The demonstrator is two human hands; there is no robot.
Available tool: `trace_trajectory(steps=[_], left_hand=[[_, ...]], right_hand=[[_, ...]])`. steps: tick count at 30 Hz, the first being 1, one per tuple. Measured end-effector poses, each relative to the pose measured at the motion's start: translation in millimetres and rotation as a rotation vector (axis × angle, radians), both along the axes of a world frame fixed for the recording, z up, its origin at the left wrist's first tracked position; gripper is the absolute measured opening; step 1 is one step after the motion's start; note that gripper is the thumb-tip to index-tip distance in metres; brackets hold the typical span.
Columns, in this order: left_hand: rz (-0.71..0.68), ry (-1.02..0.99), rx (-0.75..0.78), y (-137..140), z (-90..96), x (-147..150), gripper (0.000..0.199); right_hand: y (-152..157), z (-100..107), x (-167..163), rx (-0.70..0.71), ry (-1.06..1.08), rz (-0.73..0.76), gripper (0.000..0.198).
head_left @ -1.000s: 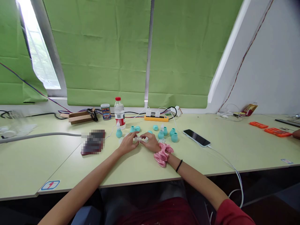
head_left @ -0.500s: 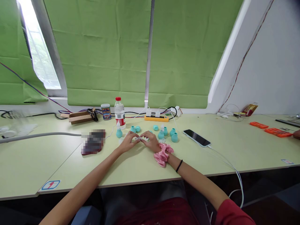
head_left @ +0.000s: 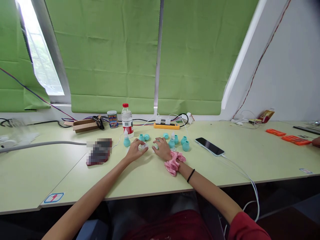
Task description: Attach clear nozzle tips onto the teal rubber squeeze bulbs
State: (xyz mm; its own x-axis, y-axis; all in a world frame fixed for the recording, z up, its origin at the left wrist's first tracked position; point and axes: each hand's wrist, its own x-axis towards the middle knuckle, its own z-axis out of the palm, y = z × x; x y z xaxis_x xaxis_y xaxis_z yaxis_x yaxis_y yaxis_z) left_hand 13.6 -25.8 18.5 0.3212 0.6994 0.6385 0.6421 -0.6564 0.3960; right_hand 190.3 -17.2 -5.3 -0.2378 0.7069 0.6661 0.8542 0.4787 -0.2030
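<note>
My left hand [head_left: 135,150] has its fingers and thumb around a small clear plastic piece [head_left: 143,146] whose shape is hard to make out. Across a narrow gap, my right hand [head_left: 162,148] is spread low over the table with thumb and fingers apart. A teal bulb [head_left: 156,146] shows partly beneath those fingers; contact with it cannot be judged. Behind the hands lie small teal bulbs [head_left: 146,137], with several more teal bulbs [head_left: 185,146] to the right. One teal bulb with a clear tip [head_left: 127,142] stands upright left of my left hand.
A water bottle [head_left: 127,121], a can [head_left: 113,119] and a yellow power strip [head_left: 166,126] line the back. A phone [head_left: 210,147] charges at right, its cable hanging over the front edge. Orange trays [head_left: 296,140] lie far right, beside another person's hand [head_left: 316,141].
My hands have moved apart from their shared pinch on the clear piece. The right has shifted slightly right with its fingers opened; the clear piece stays by my left fingers.
</note>
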Motion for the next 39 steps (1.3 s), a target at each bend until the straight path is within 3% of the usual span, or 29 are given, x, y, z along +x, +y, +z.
trace_trajectory(steps=[8, 15, 20, 24, 31, 34, 39], left_hand=[[-0.052, 0.005, -0.006, 1.5, -2.5, 0.0, 0.023], [-0.053, 0.003, -0.013, 1.7, -3.8, 0.3, 0.028], [-0.054, -0.005, -0.008, 2.7, -5.3, -0.1, 0.029], [-0.085, 0.001, 0.010, 4.6, -6.8, -0.7, 0.028], [-0.064, 0.007, 0.078, 4.9, -5.9, -0.5, 0.028], [-0.028, -0.010, 0.077, 4.8, -4.5, -0.5, 0.024], [-0.029, -0.053, 0.080, 4.3, -4.2, 0.3, 0.020]], right_hand=[[1.3, -4.4, 2.3, -0.046, -0.105, -0.198, 0.028], [6.9, 0.9, 8.2, -0.146, -0.044, -0.252, 0.019], [5.1, 2.8, 8.6, -0.136, -0.054, -0.266, 0.021], [6.4, 3.1, 9.7, -0.018, 0.025, -0.171, 0.024], [-9.6, 12.6, -0.8, 0.267, 0.220, 0.258, 0.020], [-16.2, 11.6, -8.0, 0.241, 0.281, 0.328, 0.024], [-16.9, 8.2, -11.2, 0.088, 0.413, 0.319, 0.033]])
